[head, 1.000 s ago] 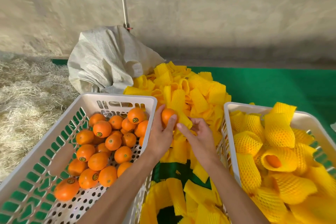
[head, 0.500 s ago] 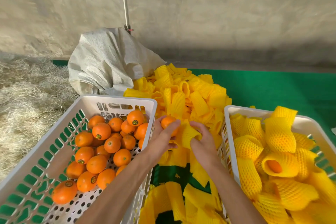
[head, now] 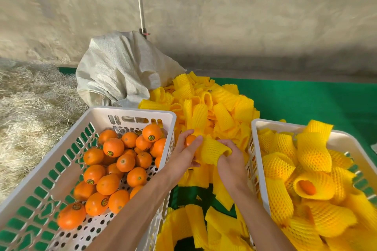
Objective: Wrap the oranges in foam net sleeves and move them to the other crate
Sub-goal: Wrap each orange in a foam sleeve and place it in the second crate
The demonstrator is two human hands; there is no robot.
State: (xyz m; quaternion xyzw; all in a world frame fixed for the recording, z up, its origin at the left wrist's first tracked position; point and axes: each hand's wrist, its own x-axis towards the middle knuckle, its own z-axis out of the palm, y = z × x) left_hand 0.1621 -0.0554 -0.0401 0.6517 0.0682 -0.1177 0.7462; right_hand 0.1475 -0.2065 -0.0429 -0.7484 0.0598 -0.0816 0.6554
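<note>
Between the two crates, my left hand (head: pixel 184 153) grips a bare orange (head: pixel 190 140), most of it hidden by the fingers. My right hand (head: pixel 229 159) holds a yellow foam net sleeve (head: pixel 212 152) by its edge, right beside the orange and touching it. The white crate on the left (head: pixel 130 112) holds several unwrapped oranges (head: pixel 113 147) with round stickers. In the white crate on the right (head: pixel 257 126) lie several oranges wrapped in yellow sleeves (head: pixel 314 185). A heap of loose sleeves (head: pixel 212 108) lies behind and under my hands.
A crumpled white woven sack (head: pixel 118 71) sits behind the left crate. Dry straw (head: pixel 26 112) covers the ground at the left. Green matting (head: pixel 310 100) runs under the crates and to the right. A thin pole (head: pixel 139 0) stands against the concrete wall.
My right hand has lifted one sleeve out of the heap and brought it up against the orange. My left hand has lowered the orange slightly toward it.
</note>
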